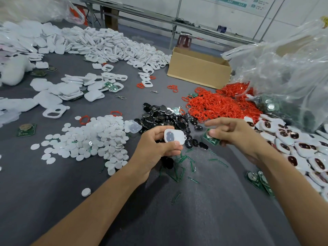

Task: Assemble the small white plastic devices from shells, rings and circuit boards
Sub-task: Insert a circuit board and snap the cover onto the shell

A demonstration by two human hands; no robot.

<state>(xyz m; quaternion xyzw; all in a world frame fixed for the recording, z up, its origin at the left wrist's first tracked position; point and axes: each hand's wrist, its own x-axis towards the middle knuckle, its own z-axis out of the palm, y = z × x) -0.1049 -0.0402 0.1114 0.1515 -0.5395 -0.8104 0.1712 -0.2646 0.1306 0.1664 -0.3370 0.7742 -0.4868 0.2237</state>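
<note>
A smooth white shell (pixel 174 136), a rounded rectangle with a dark oval patch on its face and a small loop at one corner, is being gripped by the left hand (pixel 159 146) above the grey, felt-like worktop (pixel 195 219). The grip is closed around it, with the thumb along its lower edge and the fingers curled behind. Just to its right, a small green circuit board (pixel 212 139) carrying a round silvery cell is being pinched by the right hand (pixel 236 134). That grip is closed on the board by the thumb and a lower finger, while the index finger is being held out straight. Shell and board are being held near each other, with no contact visible between them.

The worktop is being crowded by loose parts. Left of the hands it is being covered by a heap of flat, matte white discs (pixel 95 139). Behind the hands, glossy black pieces (pixel 168 116) are being piled. To their right lies a tangle of thin red rings (pixel 218 103). Thin green slivers (pixel 182 162) are being scattered below the shell. At far right, white units with dark, red-rimmed windows (pixel 292 144) are being heaped. Farther back, hollow white frames (pixel 115 45) are being banked beside an open cardboard box (pixel 198 71) and a crinkled clear plastic bag (pixel 284 68).
</note>
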